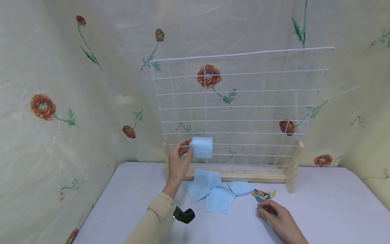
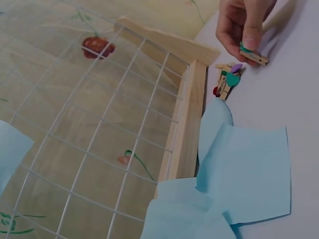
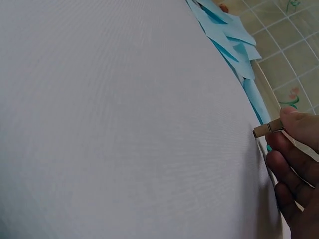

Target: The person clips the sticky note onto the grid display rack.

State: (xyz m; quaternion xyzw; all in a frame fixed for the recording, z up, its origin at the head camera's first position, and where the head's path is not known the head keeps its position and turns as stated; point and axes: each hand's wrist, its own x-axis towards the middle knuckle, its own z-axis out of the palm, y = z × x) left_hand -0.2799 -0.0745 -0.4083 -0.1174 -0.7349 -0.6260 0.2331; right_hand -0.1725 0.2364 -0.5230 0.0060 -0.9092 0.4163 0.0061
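Note:
My left hand (image 1: 179,159) pinches a blue paper square (image 1: 202,147) by its left edge, held up against the lower part of the white wire grid (image 1: 243,91). In the left wrist view only a corner of that paper (image 2: 11,152) shows at the left edge. Low over the table at the right, my right hand (image 1: 281,217) pinches a small wooden clothespin (image 3: 266,128) with a green decoration between thumb and fingertips. Just beyond it lies a little pile of clothespins (image 1: 264,194) with coloured decorations. Several blue paper sheets (image 1: 217,200) lie overlapping in front of the grid.
The grid stands in a wooden base (image 1: 253,177) with an upright foot (image 1: 293,169) at each side. A black strap-like object (image 1: 184,215) shows beside my left sleeve (image 1: 155,220). Flowered sheeting (image 1: 106,135) hangs behind and at both sides of the white table (image 1: 131,189).

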